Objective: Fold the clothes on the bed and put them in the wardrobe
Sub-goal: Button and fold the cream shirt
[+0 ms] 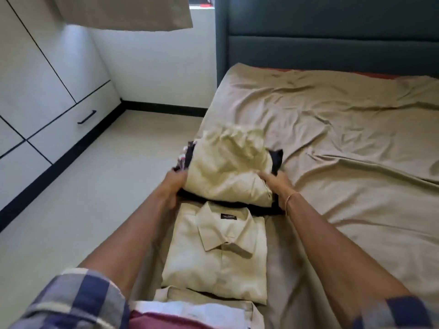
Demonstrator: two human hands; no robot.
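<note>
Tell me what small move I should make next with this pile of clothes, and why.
Probably lift the pile straight up off the bed: your left hand and right hand grip its two sides, it looks folded, and the wardrobe stands to your left.

Checked cloth in dark blue, grey-blue and off-white squares, visible only as two sleeves along the near edge. Left sleeve (pixel 71 302) broad and blurred in the near left corner, with thin pale lines crossing the squares; right sleeve (pixel 401 313) a smaller patch at the near right. Both pushed up about the elbow, bare from there out to the left hand (pixel 174 186) and right hand (pixel 276 186). Thin pale bracelet (pixel 291 198), thread-like, round the right wrist.
</note>
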